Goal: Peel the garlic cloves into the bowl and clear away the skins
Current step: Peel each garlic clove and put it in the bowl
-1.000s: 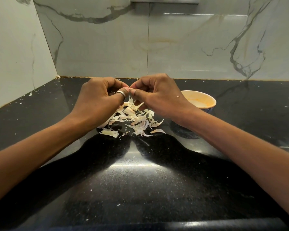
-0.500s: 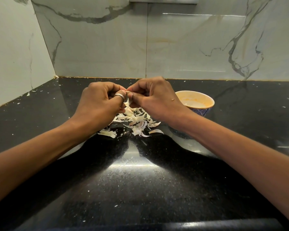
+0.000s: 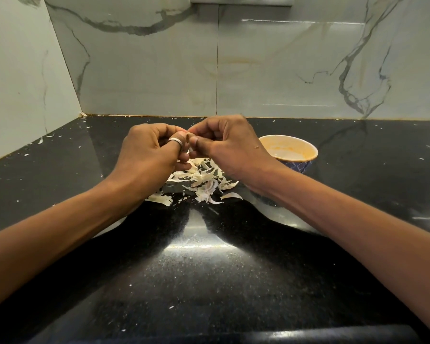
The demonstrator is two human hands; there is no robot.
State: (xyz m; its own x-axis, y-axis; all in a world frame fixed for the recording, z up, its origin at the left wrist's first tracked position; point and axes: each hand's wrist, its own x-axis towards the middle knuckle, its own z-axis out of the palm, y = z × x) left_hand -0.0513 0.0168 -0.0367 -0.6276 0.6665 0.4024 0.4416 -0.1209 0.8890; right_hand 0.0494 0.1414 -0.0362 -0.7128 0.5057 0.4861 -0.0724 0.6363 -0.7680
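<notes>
Both my hands are raised together over the counter [image 3: 209,281], thumbs and fingertips meeting at the centre. My left hand [image 3: 149,150] is curled closed, a silver ring [image 3: 176,141] on the thumb. My right hand [image 3: 224,142] is curled closed too, its thumb tip touching my left thumb. Between the 2 thumbs a thin pale sliver shows, probably the garlic clove [image 3: 188,138] or its skin; it is too small and too hidden to say which, so what each hand is clamped on I cannot tell for sure.

Garlic skins [image 3: 204,180]: 1 loose pile of pale flakes on the black counter, directly under my hands, spreading toward 6 o'clock of them. 1 larger flake lies apart at 7 o'clock of the pile, beside my left wrist.

Bowl [image 3: 305,150]: at 3 o'clock of my right hand, just behind the right wrist, upright, orange-stained interior, blue patterned outside. Contents partly hidden by my wrist; no clove visible in the exposed part.

Small white specks are scattered over the counter. Marble-pattern wall tiles [image 3: 258,70] at 12 o'clock
</notes>
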